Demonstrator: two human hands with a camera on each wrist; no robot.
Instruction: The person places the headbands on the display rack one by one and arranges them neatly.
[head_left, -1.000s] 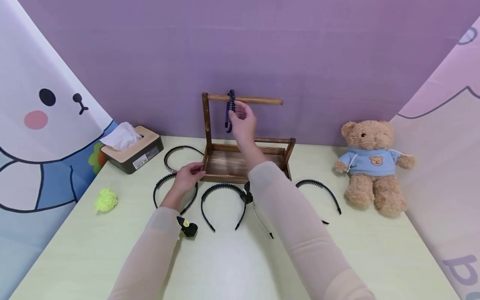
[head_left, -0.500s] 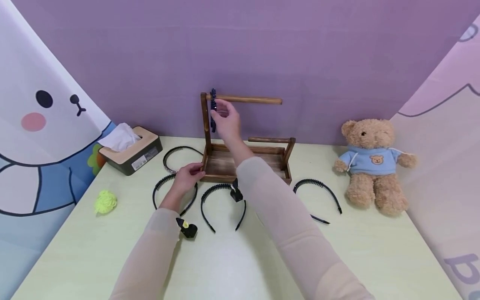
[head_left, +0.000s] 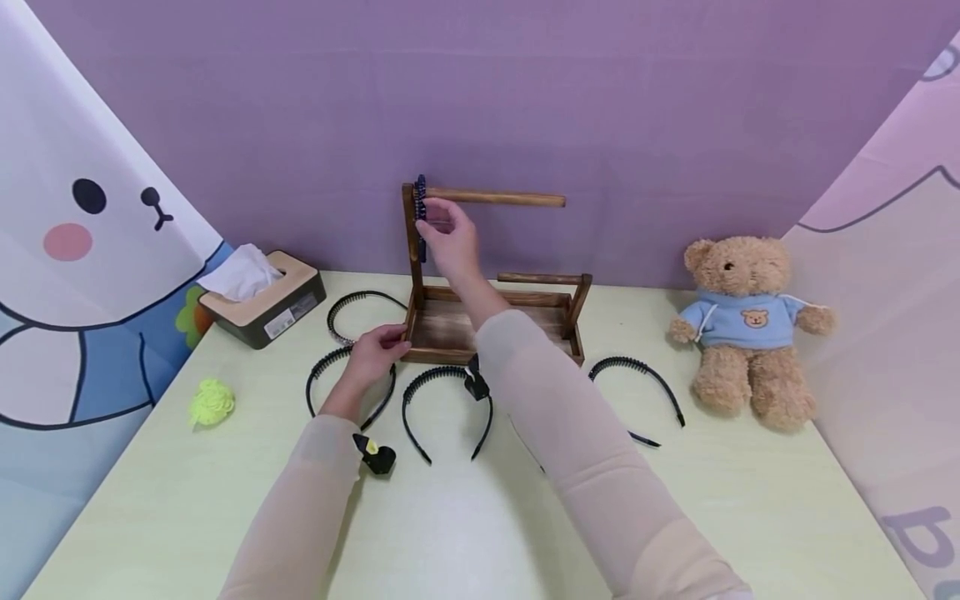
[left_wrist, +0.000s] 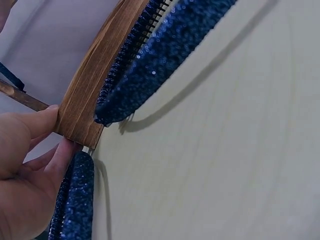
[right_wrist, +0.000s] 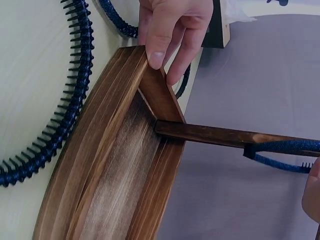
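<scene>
A dark brown wooden rack (head_left: 517, 198) with an upper bar and a low tray stands at the back of the table. Over the left end of that bar hangs a dark blue toothed headband (head_left: 420, 190), close beside the upright post, and my right hand (head_left: 454, 246) pinches it. My left hand (head_left: 371, 358) grips the front left corner of the tray (left_wrist: 82, 120) between thumb and fingers. Glittery blue headbands (left_wrist: 167, 45) lie near this hand. In the right wrist view, the hanging headband's ends (right_wrist: 280, 146) sit by the post (right_wrist: 215, 136).
Other headbands lie left of the rack (head_left: 360, 295), under my left wrist (head_left: 326, 360), in front (head_left: 435, 372) and right (head_left: 633, 363); my right sleeve hides part of one. A tissue box (head_left: 262, 300), a yellow-green puff (head_left: 212, 402) and a teddy bear (head_left: 742, 333) stand around.
My right hand has slid the headband leftward along the upper bar, from nearer its middle to the post. My left hand has stayed at the tray corner.
</scene>
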